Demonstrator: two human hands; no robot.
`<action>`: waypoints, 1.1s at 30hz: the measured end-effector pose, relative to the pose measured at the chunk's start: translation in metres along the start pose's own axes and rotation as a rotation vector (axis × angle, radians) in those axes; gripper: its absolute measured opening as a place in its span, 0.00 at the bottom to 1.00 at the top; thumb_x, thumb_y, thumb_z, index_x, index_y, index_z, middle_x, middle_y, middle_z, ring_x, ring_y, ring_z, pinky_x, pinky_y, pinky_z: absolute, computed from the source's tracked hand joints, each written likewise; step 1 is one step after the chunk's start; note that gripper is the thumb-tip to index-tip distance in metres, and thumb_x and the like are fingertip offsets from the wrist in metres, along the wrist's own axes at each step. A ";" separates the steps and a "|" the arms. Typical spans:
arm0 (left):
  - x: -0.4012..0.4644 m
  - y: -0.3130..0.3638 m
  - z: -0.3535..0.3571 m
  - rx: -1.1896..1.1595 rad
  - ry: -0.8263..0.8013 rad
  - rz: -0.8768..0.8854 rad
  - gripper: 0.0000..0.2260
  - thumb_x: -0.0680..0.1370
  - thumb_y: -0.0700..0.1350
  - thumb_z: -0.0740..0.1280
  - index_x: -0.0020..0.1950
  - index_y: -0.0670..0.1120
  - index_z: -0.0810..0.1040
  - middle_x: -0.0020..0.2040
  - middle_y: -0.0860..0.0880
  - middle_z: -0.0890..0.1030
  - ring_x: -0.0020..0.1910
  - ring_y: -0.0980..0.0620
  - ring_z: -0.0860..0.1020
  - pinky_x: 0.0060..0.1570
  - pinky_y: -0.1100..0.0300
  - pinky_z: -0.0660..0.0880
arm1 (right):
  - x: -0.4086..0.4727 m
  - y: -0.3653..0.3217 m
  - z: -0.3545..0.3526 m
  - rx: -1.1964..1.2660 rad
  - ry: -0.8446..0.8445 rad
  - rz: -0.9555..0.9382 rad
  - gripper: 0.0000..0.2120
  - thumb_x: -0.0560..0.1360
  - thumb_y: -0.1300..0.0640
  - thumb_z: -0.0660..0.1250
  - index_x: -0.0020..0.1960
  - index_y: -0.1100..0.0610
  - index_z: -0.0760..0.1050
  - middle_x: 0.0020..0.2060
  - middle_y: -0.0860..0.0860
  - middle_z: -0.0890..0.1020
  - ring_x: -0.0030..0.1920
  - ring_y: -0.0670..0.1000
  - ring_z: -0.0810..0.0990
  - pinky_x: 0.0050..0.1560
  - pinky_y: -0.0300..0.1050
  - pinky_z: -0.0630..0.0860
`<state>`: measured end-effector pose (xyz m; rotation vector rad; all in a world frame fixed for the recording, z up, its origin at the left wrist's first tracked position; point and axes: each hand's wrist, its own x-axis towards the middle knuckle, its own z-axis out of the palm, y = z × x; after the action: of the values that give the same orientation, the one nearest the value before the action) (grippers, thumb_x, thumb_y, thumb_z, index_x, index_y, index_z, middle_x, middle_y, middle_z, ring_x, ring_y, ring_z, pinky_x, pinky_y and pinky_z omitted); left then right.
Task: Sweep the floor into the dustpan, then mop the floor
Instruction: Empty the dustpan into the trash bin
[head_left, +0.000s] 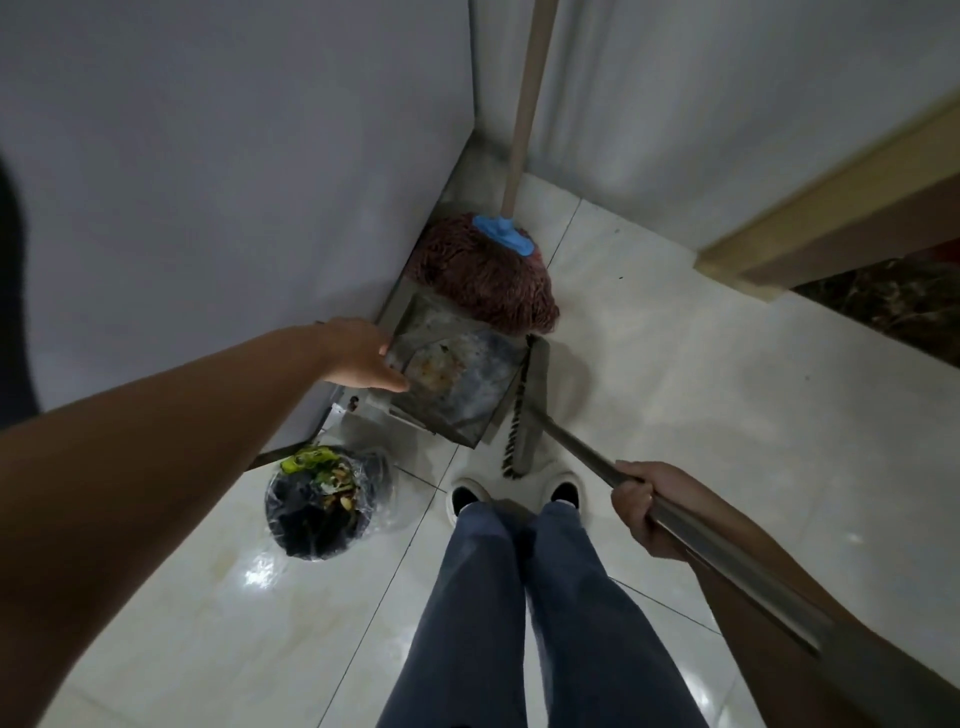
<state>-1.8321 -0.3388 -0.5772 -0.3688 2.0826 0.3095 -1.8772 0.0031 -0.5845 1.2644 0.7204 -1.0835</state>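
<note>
The left hand (358, 356) reaches to the near-left edge of the dustpan (457, 384), fingers (387, 382) stretched fairly straight along that edge and touching it; the thumb sits at the pan's rim, and whether it hooks over the edge cannot be told. The pan is a scuffed metal tray standing in the wall corner, with a patch of pale debris (436, 371) on its surface just beyond the fingertips.

The right hand (641, 506) is wrapped tightly round the metal broom handle (727, 551), all fingers curled about it. Down from that grip the handle runs to the broom head (524, 410), whose dark bristles lie against the pan's right side.

Past the pan, farther from the left fingers, a mop (483, 275) with a reddish-brown head and blue clamp leans in the corner, its wooden pole rising up the wall.

Below the left wrist a bin (324, 506) lined with clear plastic holds food scraps. 2 shoes (465, 499) and blue trouser legs stand on the glossy white floor (727, 364) between the hands.
</note>
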 end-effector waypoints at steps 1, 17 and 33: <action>0.000 -0.002 0.002 0.026 -0.015 0.005 0.26 0.73 0.62 0.65 0.59 0.43 0.75 0.53 0.45 0.78 0.47 0.48 0.73 0.50 0.56 0.72 | 0.000 0.000 0.002 0.006 -0.004 0.005 0.30 0.79 0.51 0.56 0.21 0.62 0.67 0.16 0.49 0.67 0.12 0.44 0.68 0.13 0.32 0.68; 0.010 -0.004 0.046 0.230 0.026 -0.027 0.26 0.71 0.67 0.63 0.60 0.51 0.75 0.57 0.48 0.75 0.58 0.46 0.73 0.53 0.49 0.71 | 0.022 0.000 0.013 -0.130 0.110 0.043 0.31 0.80 0.52 0.56 0.20 0.64 0.68 0.16 0.51 0.68 0.12 0.44 0.68 0.14 0.30 0.67; 0.007 0.025 0.120 -0.896 0.560 -0.406 0.43 0.67 0.48 0.77 0.74 0.49 0.55 0.73 0.41 0.54 0.72 0.39 0.55 0.69 0.44 0.60 | 0.033 -0.002 0.015 -0.158 0.141 0.029 0.32 0.80 0.50 0.55 0.20 0.64 0.67 0.15 0.50 0.67 0.11 0.44 0.67 0.12 0.31 0.66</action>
<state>-1.7512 -0.2732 -0.6419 -1.5311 2.2122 0.9737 -1.8691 -0.0196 -0.6116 1.2194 0.8744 -0.9023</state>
